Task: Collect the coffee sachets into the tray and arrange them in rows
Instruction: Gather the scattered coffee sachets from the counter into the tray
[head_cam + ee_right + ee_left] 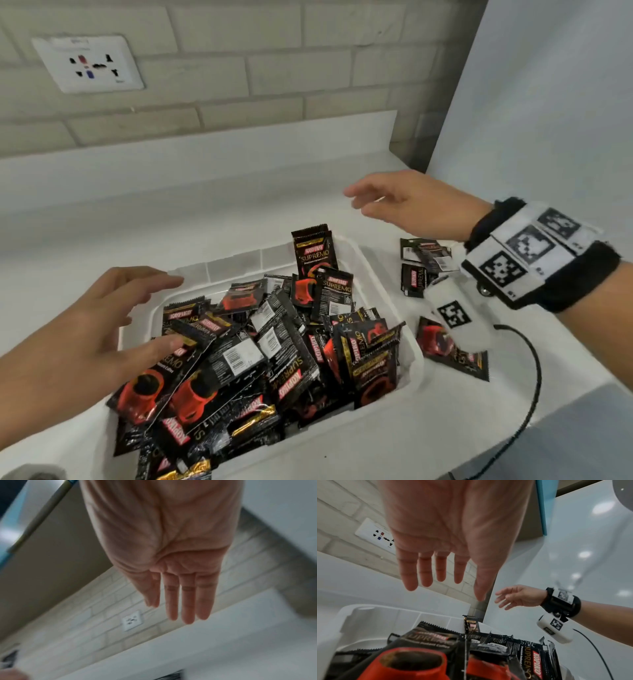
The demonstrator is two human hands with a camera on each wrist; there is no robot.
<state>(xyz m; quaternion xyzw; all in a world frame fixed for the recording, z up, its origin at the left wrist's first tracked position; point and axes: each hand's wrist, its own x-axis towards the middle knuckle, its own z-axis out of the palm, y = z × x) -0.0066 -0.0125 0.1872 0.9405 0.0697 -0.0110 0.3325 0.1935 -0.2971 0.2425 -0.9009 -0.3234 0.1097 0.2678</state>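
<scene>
A white tray (376, 274) on the counter holds a loose heap of several black and red coffee sachets (267, 346), some spilling over its near left corner. One sachet (313, 251) stands upright against the far wall. My left hand (137, 311) hovers over the tray's left side with fingers spread and straight, holding nothing; the left wrist view shows the left hand (440, 582) empty above the sachets (426, 654). My right hand (373, 200) is raised beyond the tray's far right corner, fingers extended, empty; in the right wrist view the right hand (173, 609) is blurred.
A few sachets (423, 263) lie on the counter right of the tray, and another sachet (452, 349) lies nearer under my right wrist. A black cable (534, 370) trails from the wrist camera. A wall socket (89, 65) sits on the tiled wall. A white panel (548, 102) stands at right.
</scene>
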